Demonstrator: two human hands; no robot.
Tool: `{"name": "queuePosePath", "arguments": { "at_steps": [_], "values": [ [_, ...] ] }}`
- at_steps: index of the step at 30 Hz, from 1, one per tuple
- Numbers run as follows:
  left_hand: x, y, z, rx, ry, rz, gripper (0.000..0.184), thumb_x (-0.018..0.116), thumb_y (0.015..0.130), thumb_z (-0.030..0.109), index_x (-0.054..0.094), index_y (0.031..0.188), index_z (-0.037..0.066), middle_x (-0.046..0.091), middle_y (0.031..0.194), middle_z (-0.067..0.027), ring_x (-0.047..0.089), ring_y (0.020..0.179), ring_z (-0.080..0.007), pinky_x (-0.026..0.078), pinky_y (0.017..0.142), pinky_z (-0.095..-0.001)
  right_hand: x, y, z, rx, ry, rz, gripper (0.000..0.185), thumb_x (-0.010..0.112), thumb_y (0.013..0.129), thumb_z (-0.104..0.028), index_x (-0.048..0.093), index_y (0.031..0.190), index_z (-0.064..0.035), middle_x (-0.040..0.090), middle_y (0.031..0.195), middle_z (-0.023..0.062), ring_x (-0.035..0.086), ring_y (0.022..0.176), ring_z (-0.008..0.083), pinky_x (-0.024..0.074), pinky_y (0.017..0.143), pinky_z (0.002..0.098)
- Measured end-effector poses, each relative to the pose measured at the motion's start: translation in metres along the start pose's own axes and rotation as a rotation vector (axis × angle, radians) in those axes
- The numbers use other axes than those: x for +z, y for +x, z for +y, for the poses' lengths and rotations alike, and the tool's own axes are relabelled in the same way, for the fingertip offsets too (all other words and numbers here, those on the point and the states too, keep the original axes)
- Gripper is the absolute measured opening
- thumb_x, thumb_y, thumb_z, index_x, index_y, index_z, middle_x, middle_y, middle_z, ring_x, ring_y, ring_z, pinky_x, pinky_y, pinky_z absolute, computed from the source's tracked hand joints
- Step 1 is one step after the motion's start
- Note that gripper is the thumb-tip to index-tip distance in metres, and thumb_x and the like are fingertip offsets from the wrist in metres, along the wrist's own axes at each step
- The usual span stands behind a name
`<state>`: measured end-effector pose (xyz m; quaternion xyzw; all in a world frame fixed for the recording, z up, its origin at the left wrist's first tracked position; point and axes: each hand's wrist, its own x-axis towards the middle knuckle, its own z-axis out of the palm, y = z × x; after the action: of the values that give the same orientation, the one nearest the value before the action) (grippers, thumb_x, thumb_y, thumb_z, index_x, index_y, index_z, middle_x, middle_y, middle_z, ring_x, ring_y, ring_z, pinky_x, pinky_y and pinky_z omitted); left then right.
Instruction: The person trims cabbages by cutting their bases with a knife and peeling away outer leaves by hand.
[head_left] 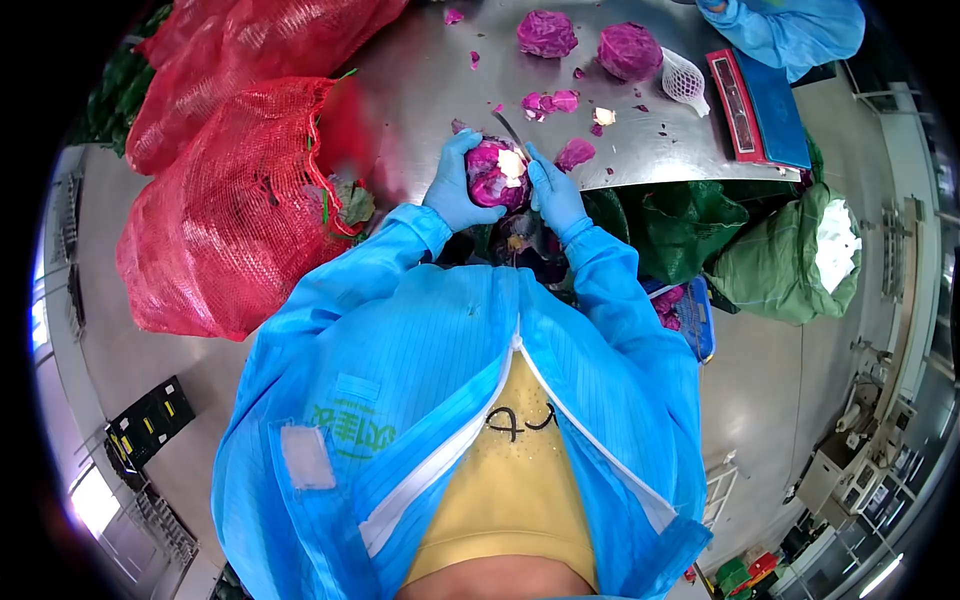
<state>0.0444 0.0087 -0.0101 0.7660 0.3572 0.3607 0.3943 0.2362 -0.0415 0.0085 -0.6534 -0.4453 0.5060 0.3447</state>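
In my left hand point(459, 186), gloved in blue, I hold a purple cabbage point(488, 178) just over the near edge of the metal table point(420, 110). Its pale cut stem faces up and to the right. My right hand point(552, 190), also gloved, is closed round the handle of a knife point(512, 133) at the right side of the cabbage. The curved dark blade points up and left, past the stem. Torn purple leaves point(550, 103) and a pale stem piece point(604, 116) lie beyond my hands.
Two cabbages point(629, 52), a white net point(684, 82) and a red-and-blue scale point(757, 108) stand on the table. A co-worker's blue sleeve point(800, 32) shows behind. Red mesh sacks point(225, 210) bulge at left. Green sacks point(780, 255) and a blue crate point(697, 320) are at right.
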Motion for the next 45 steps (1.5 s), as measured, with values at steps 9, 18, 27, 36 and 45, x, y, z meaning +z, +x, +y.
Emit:
{"name": "queuePosePath", "arguments": {
  "at_steps": [9,18,27,36,45],
  "values": [
    [0.005,0.006,0.014,-0.052,0.195,0.033,0.106,0.087,0.048,0.026,0.030,0.135,0.006,0.031,0.135,-0.0185,0.033,0.127,-0.0350,0.030,0.108,-0.0402,-0.006,0.006,-0.003,0.051,-0.161,0.000,0.045,0.044,0.094,-0.044,0.044,0.135,-0.0234,0.060,0.071,0.0130,0.058,0.060,0.0187,0.0476,0.063,0.0330],
    [0.004,0.016,0.023,-0.138,0.302,-0.048,0.105,0.085,0.048,0.034,0.033,0.134,0.004,0.031,0.134,-0.0213,0.034,0.126,-0.0375,0.031,0.107,-0.0412,-0.018,0.047,0.032,-0.076,-0.370,0.143,0.047,0.039,0.093,-0.048,0.056,0.122,-0.0149,0.063,0.101,0.0193,0.060,0.095,0.0379,0.0456,0.081,0.0437],
    [0.003,0.004,0.007,-0.002,0.204,0.067,0.103,0.085,0.048,0.033,0.032,0.132,0.006,0.033,0.132,-0.0209,0.034,0.126,-0.0377,0.031,0.107,-0.0421,-0.016,0.034,0.001,0.056,-0.073,0.093,0.045,0.045,0.094,-0.043,0.058,0.118,-0.0077,0.063,0.075,0.0093,0.059,0.063,0.0168,0.0480,0.064,0.0321],
    [0.001,0.002,0.015,-0.040,0.210,0.035,0.105,0.085,0.048,0.029,0.031,0.134,0.006,0.033,0.131,-0.0215,0.034,0.125,-0.0379,0.031,0.107,-0.0415,-0.001,-0.001,-0.001,-0.002,-0.386,0.063,0.047,0.038,0.094,-0.047,0.044,0.135,-0.0252,0.064,0.091,0.0206,0.063,0.081,0.0322,0.0487,0.075,0.0390],
    [0.005,0.005,0.017,-0.108,0.266,0.032,0.104,0.085,0.047,0.033,0.033,0.133,0.006,0.034,0.131,-0.0228,0.035,0.125,-0.0385,0.031,0.106,-0.0425,-0.001,0.005,-0.011,0.057,-0.547,0.094,0.048,0.035,0.093,-0.052,0.043,0.134,-0.0300,0.060,0.109,0.0210,0.058,0.098,0.0397,0.0457,0.085,0.0448]
  ]
}}
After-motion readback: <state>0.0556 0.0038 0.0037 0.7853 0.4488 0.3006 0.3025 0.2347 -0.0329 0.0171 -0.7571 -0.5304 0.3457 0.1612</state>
